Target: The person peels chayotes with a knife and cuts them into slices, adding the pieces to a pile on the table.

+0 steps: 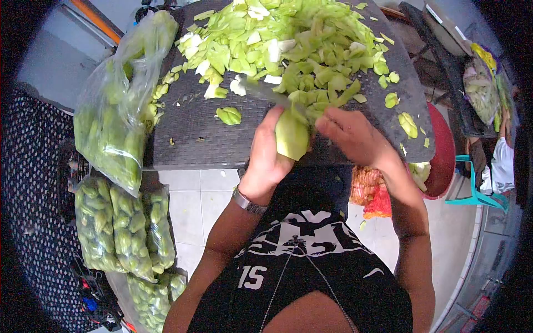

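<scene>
My left hand [264,150], a metal watch [248,202] on its wrist, is wrapped round a pale green chayote [292,135] at the table's near edge. My right hand [350,133] is closed just right of the chayote, gripping a knife [266,92] whose blade is smeared by motion and reaches left across the chayote's top. Beyond both hands, a large heap of sliced chayote [311,50] covers the far part of the dark table [189,127]. A single loose piece [228,115] lies left of my left hand.
A clear plastic bag of whole chayotes [119,116] leans on the table's left side. Several more filled bags [127,222] stand below it. At right are a red tub [441,150], a teal stool [478,188] and another person's white sleeve [502,161]. An orange-red net sack [375,194] sits below the table.
</scene>
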